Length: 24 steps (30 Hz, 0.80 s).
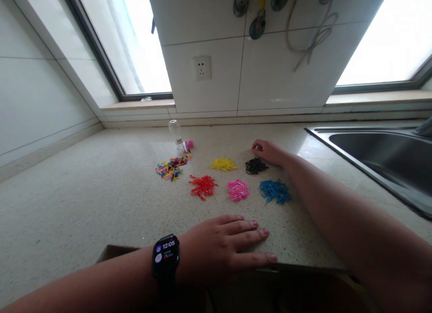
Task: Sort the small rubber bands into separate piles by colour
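Note:
My left hand (226, 241), a smartwatch (165, 255) on its wrist, lies flat at the counter's front edge with fingers stretched out. Just behind a pile of black rubber bands (255, 165), my right hand (268, 151) has its fingers curled in; what they hold, if anything, is hidden. Small separate piles of yellow rubber bands (224, 164), red rubber bands (203, 187), pink rubber bands (238, 190) and blue rubber bands (274, 191) lie nearby. To the left is a mixed-colour pile of rubber bands (170, 168).
A clear plastic bottle (175, 133) and a pink cap (189, 144) stand behind the mixed pile. On the right, a steel sink (324, 133) is set into the speckled counter (84, 182). The tiled wall carries a socket (201, 68) and a hanging cord (308, 52).

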{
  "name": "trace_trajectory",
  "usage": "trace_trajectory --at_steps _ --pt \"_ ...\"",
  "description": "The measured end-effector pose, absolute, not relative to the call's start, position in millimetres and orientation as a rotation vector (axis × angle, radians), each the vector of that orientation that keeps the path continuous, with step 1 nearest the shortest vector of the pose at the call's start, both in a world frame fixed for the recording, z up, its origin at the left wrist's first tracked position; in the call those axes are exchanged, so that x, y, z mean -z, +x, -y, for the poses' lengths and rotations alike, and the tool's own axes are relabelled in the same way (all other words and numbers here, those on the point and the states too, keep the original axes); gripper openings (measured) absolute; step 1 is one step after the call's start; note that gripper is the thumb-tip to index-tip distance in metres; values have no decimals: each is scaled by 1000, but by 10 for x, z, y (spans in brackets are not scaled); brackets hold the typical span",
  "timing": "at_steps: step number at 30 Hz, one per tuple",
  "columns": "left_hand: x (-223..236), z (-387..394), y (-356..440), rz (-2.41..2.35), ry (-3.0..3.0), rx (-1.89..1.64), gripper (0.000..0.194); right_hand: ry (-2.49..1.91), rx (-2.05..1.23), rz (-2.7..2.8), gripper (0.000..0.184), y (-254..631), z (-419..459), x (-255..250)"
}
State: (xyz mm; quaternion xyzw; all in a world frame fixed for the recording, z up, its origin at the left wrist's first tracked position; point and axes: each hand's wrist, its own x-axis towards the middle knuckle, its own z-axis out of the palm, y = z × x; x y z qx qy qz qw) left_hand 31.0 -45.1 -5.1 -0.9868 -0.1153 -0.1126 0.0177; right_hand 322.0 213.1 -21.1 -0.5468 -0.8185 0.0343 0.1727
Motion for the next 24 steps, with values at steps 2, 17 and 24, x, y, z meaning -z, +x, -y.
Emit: trace_trajectory --at_steps 2,17,24 --pt "52 450 309 359 -3067 349 52 -1554 -99 2323 22 3218 -2129 209" --pt "51 448 316 363 -3052 345 51 -1553 -102 2331 22 3231 -2146 217" --pt "30 447 316 359 -3070 328 55 -1564 -101 2328 22 3218 -2121 198"
